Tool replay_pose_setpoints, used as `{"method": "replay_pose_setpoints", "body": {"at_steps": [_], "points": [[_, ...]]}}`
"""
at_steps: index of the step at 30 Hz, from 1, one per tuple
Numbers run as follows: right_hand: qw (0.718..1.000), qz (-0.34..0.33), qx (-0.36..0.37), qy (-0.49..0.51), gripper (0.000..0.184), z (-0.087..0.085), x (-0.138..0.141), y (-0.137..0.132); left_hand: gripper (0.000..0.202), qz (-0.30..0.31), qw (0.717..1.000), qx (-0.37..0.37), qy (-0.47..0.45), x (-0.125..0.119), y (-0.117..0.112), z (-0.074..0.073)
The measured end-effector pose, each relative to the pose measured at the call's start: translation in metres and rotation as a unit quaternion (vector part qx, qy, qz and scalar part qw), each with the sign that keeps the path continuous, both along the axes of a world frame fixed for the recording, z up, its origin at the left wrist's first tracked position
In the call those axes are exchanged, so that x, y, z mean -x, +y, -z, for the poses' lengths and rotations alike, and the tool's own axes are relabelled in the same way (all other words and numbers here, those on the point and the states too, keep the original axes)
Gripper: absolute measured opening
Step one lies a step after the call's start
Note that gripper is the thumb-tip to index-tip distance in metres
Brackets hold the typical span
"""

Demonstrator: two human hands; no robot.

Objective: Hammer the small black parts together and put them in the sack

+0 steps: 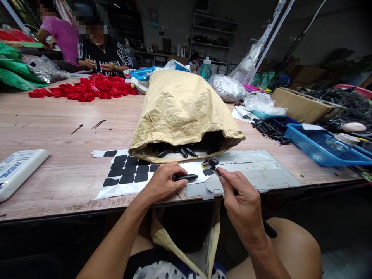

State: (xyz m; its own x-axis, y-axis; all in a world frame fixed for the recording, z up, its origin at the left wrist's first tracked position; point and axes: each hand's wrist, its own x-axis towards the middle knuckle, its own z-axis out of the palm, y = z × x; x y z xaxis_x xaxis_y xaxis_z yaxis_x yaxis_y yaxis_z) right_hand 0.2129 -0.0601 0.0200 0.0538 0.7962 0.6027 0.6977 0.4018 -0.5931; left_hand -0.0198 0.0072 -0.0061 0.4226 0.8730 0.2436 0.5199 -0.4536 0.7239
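My left hand (162, 182) rests on the table edge, its fingers closed around a small black pen-shaped part (186, 177) that points right. My right hand (241, 197) pinches a thin tool with a round black head (213, 162), held just above a white backing sheet (116, 190). That sheet carries several black rounded adhesive pads (128, 170). Just behind both hands, an open tan paper sack (180, 108) lies on its side, with more black parts (186, 152) showing in its mouth.
A grey sheet (255, 170) lies right of the sack. Blue baskets (316, 149) and black parts sit at the right, a white device (17, 168) at the left. Across the table, two people work beside a heap of red parts (87, 88). Thin pins (99, 124) lie mid-table.
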Motion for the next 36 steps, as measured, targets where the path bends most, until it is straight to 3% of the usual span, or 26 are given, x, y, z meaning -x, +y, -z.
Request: {"method": "replay_pose_setpoints", "body": {"at_steps": [11, 36], "points": [[1.0, 0.015, 0.003, 0.009, 0.026, 0.007, -0.009, 0.004, 0.019, -0.001, 1.0, -0.002, 0.01, 0.001, 0.0, -0.001], [0.996, -0.078, 0.031, -0.024, 0.027, 0.012, 0.031, -0.002, 0.014, -0.015, 1.0, 0.017, 0.016, 0.0, -0.002, -0.011]]}}
